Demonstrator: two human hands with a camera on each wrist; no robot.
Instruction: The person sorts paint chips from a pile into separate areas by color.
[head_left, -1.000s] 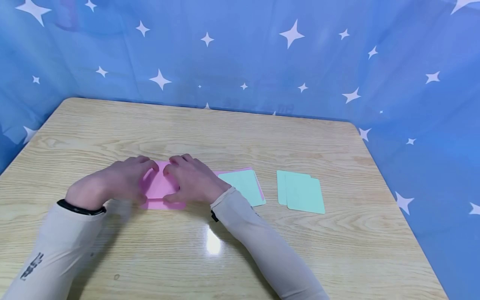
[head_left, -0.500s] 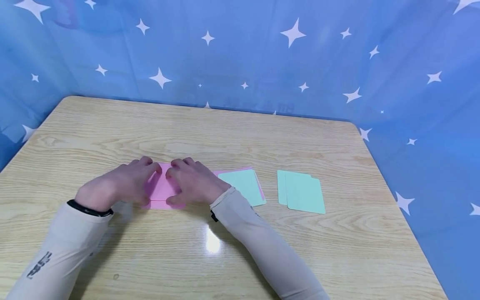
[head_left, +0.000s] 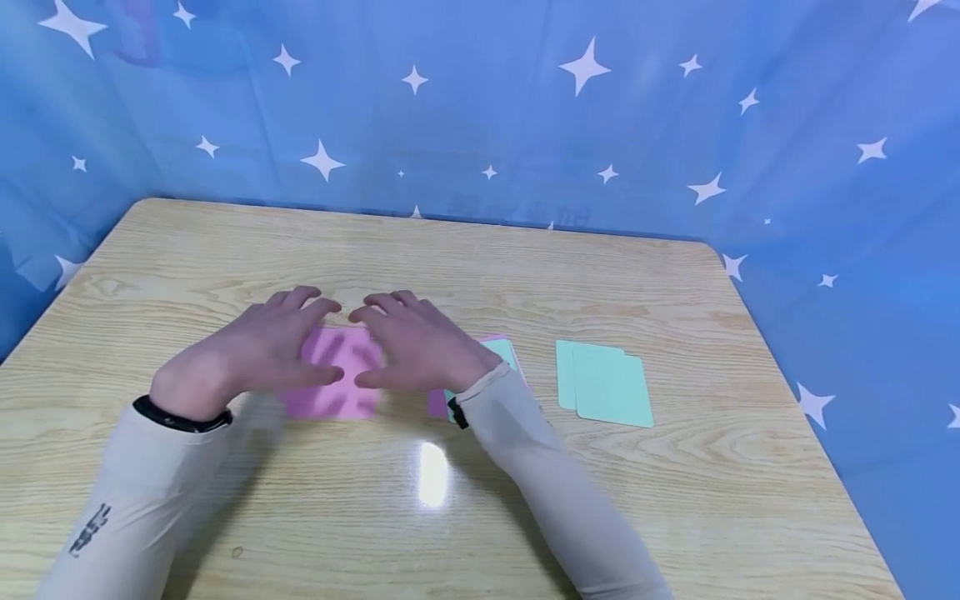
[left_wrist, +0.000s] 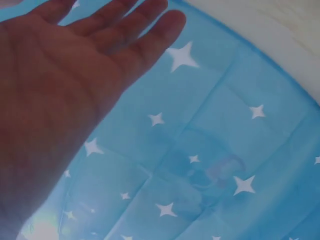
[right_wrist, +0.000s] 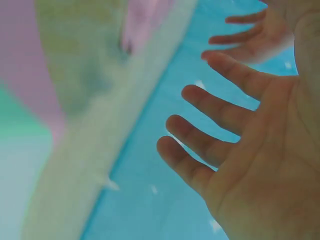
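Pink paper (head_left: 335, 375) lies flat on the wooden table (head_left: 480, 517), left of the frame's centre, under and between both hands. Left hand (head_left: 258, 350) hovers over its left part with fingers straight and spread, holding nothing; right hand (head_left: 420, 343) hovers over its right edge, fingers likewise spread and empty. Just right of that wrist, a green card on a pink sheet (head_left: 504, 350) peeks out. Further right lie two overlapping green cards (head_left: 603, 385).
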